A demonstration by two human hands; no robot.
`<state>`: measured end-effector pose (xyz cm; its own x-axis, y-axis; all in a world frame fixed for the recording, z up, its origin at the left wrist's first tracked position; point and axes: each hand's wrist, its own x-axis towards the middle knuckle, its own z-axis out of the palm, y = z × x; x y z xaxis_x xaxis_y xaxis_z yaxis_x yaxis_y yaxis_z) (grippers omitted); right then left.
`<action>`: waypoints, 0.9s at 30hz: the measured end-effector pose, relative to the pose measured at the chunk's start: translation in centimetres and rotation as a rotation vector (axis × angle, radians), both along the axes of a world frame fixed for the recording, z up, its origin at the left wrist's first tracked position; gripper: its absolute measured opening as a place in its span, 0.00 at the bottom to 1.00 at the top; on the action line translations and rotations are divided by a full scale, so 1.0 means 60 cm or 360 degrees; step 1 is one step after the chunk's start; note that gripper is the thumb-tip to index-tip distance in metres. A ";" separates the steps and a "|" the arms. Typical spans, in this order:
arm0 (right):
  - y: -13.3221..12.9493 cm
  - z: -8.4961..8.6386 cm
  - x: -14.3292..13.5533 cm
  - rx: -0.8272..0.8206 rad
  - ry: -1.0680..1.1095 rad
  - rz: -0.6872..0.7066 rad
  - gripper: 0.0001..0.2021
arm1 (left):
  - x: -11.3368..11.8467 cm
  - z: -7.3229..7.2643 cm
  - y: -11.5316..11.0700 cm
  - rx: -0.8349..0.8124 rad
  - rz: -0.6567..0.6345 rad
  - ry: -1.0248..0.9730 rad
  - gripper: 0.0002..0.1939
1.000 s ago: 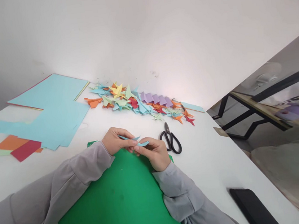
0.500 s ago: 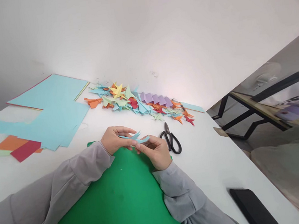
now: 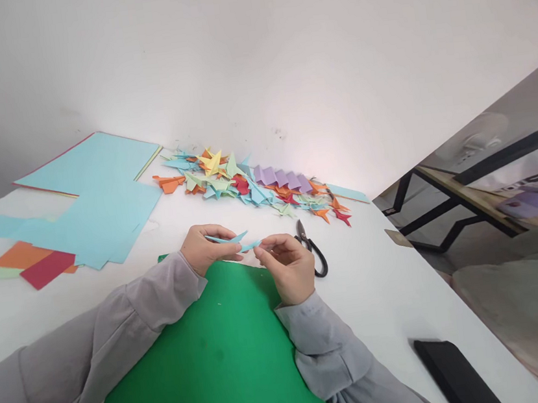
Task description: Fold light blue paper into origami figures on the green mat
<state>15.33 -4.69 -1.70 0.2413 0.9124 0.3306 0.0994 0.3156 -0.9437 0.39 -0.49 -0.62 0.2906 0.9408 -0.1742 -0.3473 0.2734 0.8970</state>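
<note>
While the left hand (image 3: 202,249) pinches a folded blue paper (image 3: 234,238) above the far edge of the green sheet (image 3: 204,353), the right hand (image 3: 291,267) grips its right tip between thumb and finger; folded paper shapes (image 3: 258,193) line the back edge of the white surface (image 3: 368,294).

- Matt paper: folded blue piece (image 3: 237,238).
- Smooth, matt paper: flat blue sheets (image 3: 102,160) by far edge of worktop (image 3: 374,300).
- Dull metal: scissor blades (image 3: 300,229).
- Smooth plastic, by look: black handles (image 3: 324,261).
- Soft, matt cloth: grey sleeves (image 3: 162,293).
</note>
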 end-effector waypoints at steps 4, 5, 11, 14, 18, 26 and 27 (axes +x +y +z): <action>-0.001 -0.003 0.001 0.0025 -0.0046 0.0058 0.08 | 0.001 0.004 -0.001 -0.0010 0.0013 0.0033 0.19; -0.001 -0.003 0.002 0.0036 -0.0067 0.0088 0.07 | 0.001 0.005 -0.001 0.0000 -0.0005 0.0045 0.19; -0.002 -0.002 0.002 0.0168 -0.0310 0.0156 0.01 | 0.002 0.011 -0.003 0.0016 -0.0034 0.0002 0.18; -0.002 0.001 0.003 0.0303 -0.0434 0.0112 0.03 | 0.003 0.006 -0.002 0.0008 0.0012 0.0011 0.19; -0.003 0.006 0.003 0.0411 -0.0584 0.0126 0.05 | 0.004 -0.002 0.002 -0.0006 0.0041 0.0035 0.19; -0.007 0.002 0.006 0.0134 -0.0253 0.0214 0.05 | 0.005 0.000 0.001 0.0071 0.0081 0.0004 0.19; -0.006 0.000 0.008 0.0049 -0.0074 0.0218 0.06 | 0.005 0.000 0.001 0.0088 0.0072 0.0011 0.19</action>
<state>15.79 -5.04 -1.69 0.0987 0.9251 0.3667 0.0969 0.3578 -0.9288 0.68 -0.42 -0.60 0.2463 0.9613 -0.1236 -0.3518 0.2075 0.9128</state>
